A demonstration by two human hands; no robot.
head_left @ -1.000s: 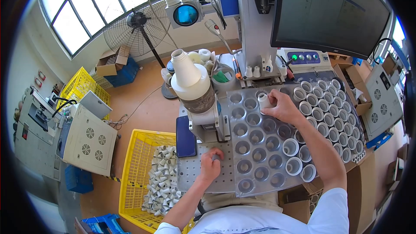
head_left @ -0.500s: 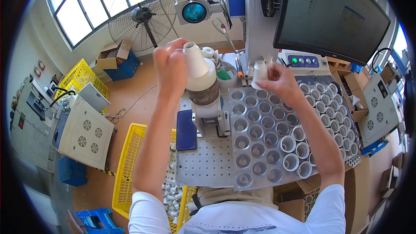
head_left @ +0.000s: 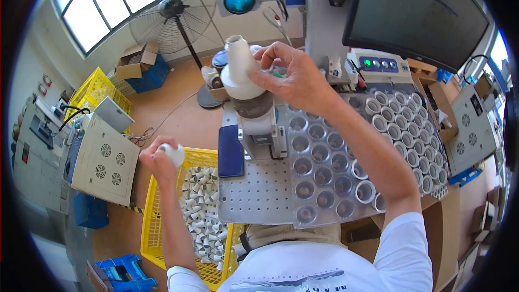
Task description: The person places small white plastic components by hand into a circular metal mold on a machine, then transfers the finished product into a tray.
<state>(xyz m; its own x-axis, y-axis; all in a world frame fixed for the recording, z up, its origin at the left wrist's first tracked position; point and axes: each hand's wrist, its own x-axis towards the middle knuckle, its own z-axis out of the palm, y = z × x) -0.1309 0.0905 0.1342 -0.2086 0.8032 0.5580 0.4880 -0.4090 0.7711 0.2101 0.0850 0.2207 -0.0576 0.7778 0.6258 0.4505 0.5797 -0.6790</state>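
Observation:
My left hand (head_left: 159, 161) is out over the left edge of the yellow crate, closed around a white plastic piece (head_left: 173, 154), its wide round end facing right. At the centre, a white bottle-neck-shaped plastic cone (head_left: 239, 57) stands upright on the white collar (head_left: 244, 85) of a fixture. My right hand (head_left: 289, 73) reaches across from the right, with thumb and fingers closed on the cone's right side. Below the collar is a dark, worn cylinder (head_left: 253, 106) on a grey mount.
Many white cones fill the yellow crate (head_left: 153, 221). A clear tray (head_left: 315, 205) with round pockets, several holding white cones, covers the table's right. A dark phone (head_left: 231, 150) lies beside the mount. A lens head (head_left: 239, 1) hangs above, with a monitor (head_left: 416, 16) to the right.
My left hand has left the fixture, moving down and left with a white cone. My right hand has brought another cone from above the tray onto the fixture. The view has shifted slightly.

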